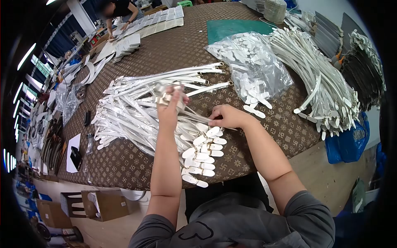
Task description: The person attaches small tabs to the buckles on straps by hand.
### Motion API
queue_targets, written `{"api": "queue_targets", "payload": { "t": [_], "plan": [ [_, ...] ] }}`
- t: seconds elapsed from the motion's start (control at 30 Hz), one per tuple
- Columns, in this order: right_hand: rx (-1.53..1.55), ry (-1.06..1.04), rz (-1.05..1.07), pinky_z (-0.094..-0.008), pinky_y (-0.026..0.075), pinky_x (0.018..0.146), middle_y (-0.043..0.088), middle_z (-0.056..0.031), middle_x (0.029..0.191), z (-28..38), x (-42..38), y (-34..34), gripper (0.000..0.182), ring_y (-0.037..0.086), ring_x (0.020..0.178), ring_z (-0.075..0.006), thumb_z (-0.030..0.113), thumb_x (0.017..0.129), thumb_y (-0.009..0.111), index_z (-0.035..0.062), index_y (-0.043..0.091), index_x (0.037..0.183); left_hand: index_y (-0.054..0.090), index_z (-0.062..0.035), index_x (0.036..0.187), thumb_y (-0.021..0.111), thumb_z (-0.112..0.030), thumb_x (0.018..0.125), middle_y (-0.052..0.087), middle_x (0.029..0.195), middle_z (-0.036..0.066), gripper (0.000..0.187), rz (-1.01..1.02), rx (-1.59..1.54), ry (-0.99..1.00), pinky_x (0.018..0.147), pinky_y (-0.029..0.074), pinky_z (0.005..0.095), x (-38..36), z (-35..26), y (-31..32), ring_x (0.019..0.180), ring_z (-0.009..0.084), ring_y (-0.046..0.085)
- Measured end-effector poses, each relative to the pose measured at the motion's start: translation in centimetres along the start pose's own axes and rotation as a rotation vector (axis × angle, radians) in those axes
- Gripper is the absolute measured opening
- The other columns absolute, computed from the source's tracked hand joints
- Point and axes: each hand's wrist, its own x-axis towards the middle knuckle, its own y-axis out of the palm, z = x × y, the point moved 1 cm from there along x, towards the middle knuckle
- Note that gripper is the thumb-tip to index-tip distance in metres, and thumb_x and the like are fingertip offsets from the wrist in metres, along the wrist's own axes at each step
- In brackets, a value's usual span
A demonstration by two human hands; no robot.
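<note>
My left hand (170, 105) is closed around a bundle of white strap ends with metal buckles, slightly blurred, above a pile of white straps (128, 111). To its right, my right hand (225, 116) has its fingers pinched on thin white straps that run from the bundle. White tabs with small buckles (202, 159) lie in an overlapping row near the table's front edge. Several buckled straps (194, 76) stretch rightward beyond my left hand.
A clear plastic bag of white tabs (252, 62) lies on the patterned table (120, 169), beside a long strap bundle (314, 70) and green mat (235, 29). A phone-like black object (75, 157) rests on white paper. Another person (120, 12) leans over the far left edge.
</note>
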Motion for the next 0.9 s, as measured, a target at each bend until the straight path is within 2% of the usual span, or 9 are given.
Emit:
{"api": "queue_targets", "payload": {
  "t": [0.13, 0.27, 0.3, 0.37, 0.4, 0.43, 0.53, 0.7, 0.9],
  "plan": [
    [0.023, 0.101, -0.013, -0.0363, 0.046, 0.072, 0.060, -0.0151, 0.088, 0.1, -0.7, -0.5, 0.031, 0.060, 0.080, -0.0292, 0.029, 0.081, 0.063, -0.0006, 0.067, 0.087, 0.058, -0.0018, 0.096, 0.061, -0.016, 0.086, 0.062, 0.071, 0.004, 0.018, 0.234, 0.305, -0.322, 0.059, 0.047, 0.0258, -0.5, 2.8, 1.5, 0.065, 0.0118, 0.060],
    [-0.115, 0.152, -0.178, -0.0380, 0.045, 0.070, 0.061, -0.0184, 0.077, -0.5, -0.4, -0.9, 0.029, 0.059, 0.075, -0.0314, 0.027, 0.083, 0.060, -0.0023, 0.065, 0.082, 0.060, -0.0002, 0.092, 0.067, -0.015, 0.082, 0.062, 0.071, 0.004, 0.019, 0.274, 0.292, -0.414, 0.055, 0.046, 0.0227, -0.6, 4.9, 1.4, 0.059, 0.0095, 0.059],
    [-0.102, 0.098, -0.339, -0.0383, 0.045, 0.066, 0.061, -0.0183, 0.071, -1.2, -0.6, -0.9, 0.026, 0.059, 0.070, -0.0321, 0.024, 0.082, 0.061, -0.0022, 0.064, 0.082, 0.061, -0.0006, 0.090, 0.067, -0.015, 0.082, 0.063, 0.071, 0.004, 0.018, 0.265, 0.252, -0.393, 0.055, 0.046, 0.0228, -0.7, 4.7, 1.4, 0.059, 0.0095, 0.060],
    [-0.183, 0.357, -0.384, -0.0363, 0.045, 0.060, 0.062, -0.0178, 0.071, -1.1, -1.2, -2.4, 0.021, 0.059, 0.065, -0.0316, 0.018, 0.079, 0.064, -0.0027, 0.064, 0.082, 0.062, -0.0015, 0.087, 0.068, -0.016, 0.081, 0.064, 0.072, 0.005, 0.017, 0.264, 0.312, -0.391, 0.054, 0.048, 0.0236, -0.7, 3.7, 1.6, 0.060, 0.0098, 0.061],
    [-0.193, 0.347, -0.486, -0.0356, 0.045, 0.060, 0.063, -0.0178, 0.072, -2.3, -1.6, -2.9, 0.019, 0.060, 0.064, -0.0300, 0.016, 0.078, 0.064, -0.0023, 0.065, 0.082, 0.062, -0.0017, 0.086, 0.068, -0.016, 0.080, 0.064, 0.073, 0.005, 0.017, 0.263, 0.335, -0.391, 0.055, 0.049, 0.0239, -0.6, 3.4, 1.7, 0.060, 0.0100, 0.061],
    [-0.249, 0.324, -0.480, -0.0349, 0.046, 0.061, 0.064, -0.0172, 0.072, -3.3, -2.3, -3.9, 0.016, 0.062, 0.065, -0.0282, 0.013, 0.075, 0.064, -0.0017, 0.066, 0.081, 0.061, -0.0020, 0.087, 0.067, -0.016, 0.081, 0.065, 0.075, 0.005, 0.017, 0.256, 0.339, -0.410, 0.056, 0.049, 0.0238, -0.5, 3.1, 1.6, 0.061, 0.0101, 0.061],
    [-0.286, 0.584, -0.507, -0.0342, 0.047, 0.061, 0.065, -0.0151, 0.068, -6.3, -4.1, -5.8, 0.019, 0.062, 0.063, -0.0246, 0.010, 0.065, 0.072, -0.0032, 0.066, 0.077, 0.061, -0.0013, 0.091, 0.067, -0.015, 0.081, 0.064, 0.075, 0.006, 0.018, 0.271, 0.223, -0.373, 0.055, 0.050, 0.0249, -0.4, 3.7, 1.2, 0.059, 0.0101, 0.060],
    [-0.326, 0.576, -0.508, -0.0345, 0.047, 0.060, 0.064, -0.0128, 0.069, -9.8, -6.1, -6.4, 0.029, 0.060, 0.062, -0.0228, -0.003, 0.051, 0.077, -0.0028, 0.062, 0.076, 0.059, -0.0011, 0.100, 0.065, -0.015, 0.083, 0.064, 0.076, 0.005, 0.023, 0.269, 0.220, -0.341, 0.056, 0.050, 0.0240, -0.3, 4.1, 1.0, 0.061, 0.0101, 0.059],
    [-0.275, 0.650, -0.446, -0.0325, 0.046, 0.055, 0.060, -0.0088, 0.068, -10.1, -6.0, -6.6, 0.032, 0.056, 0.060, -0.0188, -0.010, 0.051, 0.075, -0.0030, 0.057, 0.076, 0.056, -0.0025, 0.109, 0.067, -0.015, 0.082, 0.062, 0.073, 0.003, 0.033, 0.298, 0.200, -0.268, 0.056, 0.049, 0.0247, -0.4, 4.2, 0.9, 0.060, 0.0096, 0.058]
  ]
}}
